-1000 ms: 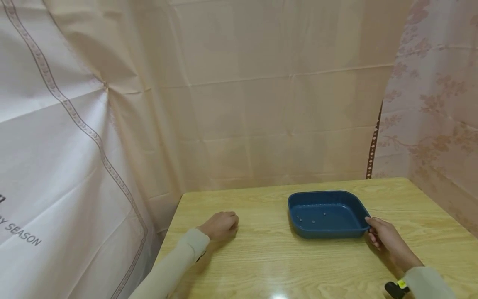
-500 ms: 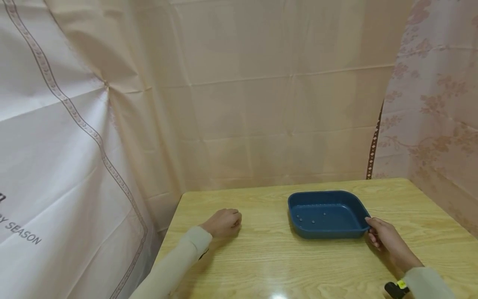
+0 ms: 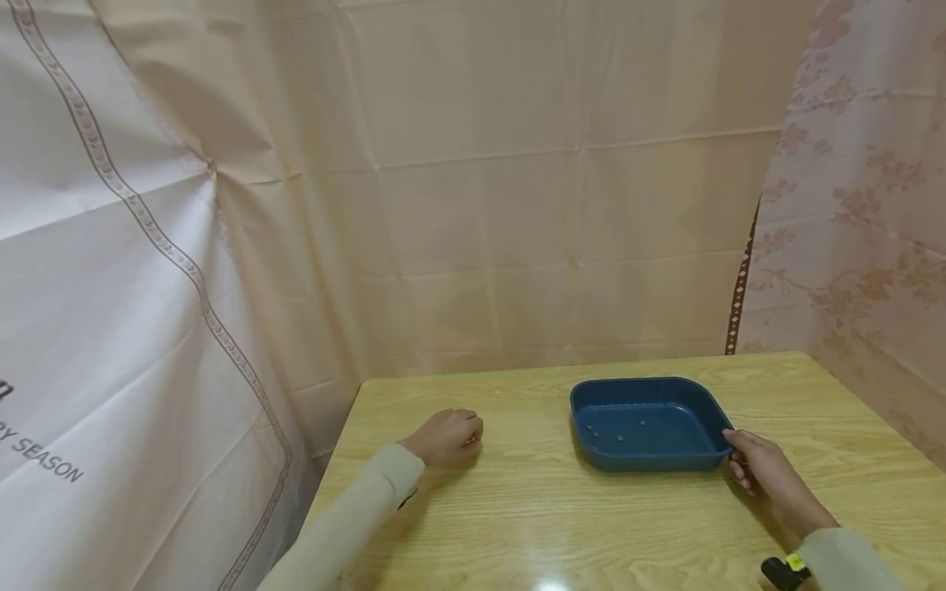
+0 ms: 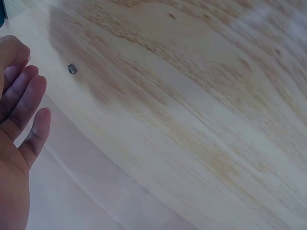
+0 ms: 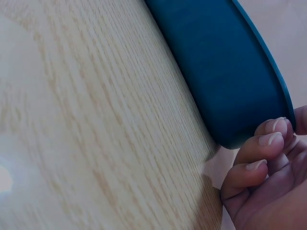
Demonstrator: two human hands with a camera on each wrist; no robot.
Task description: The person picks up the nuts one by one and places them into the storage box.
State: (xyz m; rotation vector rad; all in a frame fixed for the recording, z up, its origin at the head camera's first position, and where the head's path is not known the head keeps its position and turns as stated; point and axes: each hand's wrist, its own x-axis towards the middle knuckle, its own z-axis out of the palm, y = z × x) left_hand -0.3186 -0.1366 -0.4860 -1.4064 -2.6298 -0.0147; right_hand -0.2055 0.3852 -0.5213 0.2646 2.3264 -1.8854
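Observation:
Over the left part of the table my left hand has its fingers loosely curled. Nothing shows between them, though the thumb and index side is partly cut off in the left wrist view. Close to those fingers, apart from them, a small dark metal nut lies on the wood. The blue rectangular tray stands further right, with several tiny ring-shaped pieces inside. My right hand pinches its near right corner, thumb on the rim and fingertips against the outer wall.
A beige cloth hangs behind the table, with a white printed cloth at left and a flowered one at right. A black device with a yellow mark sits at my right wrist.
My left hand has shifted slightly to the right and a little away from me. The tray and my right hand have stayed in place.

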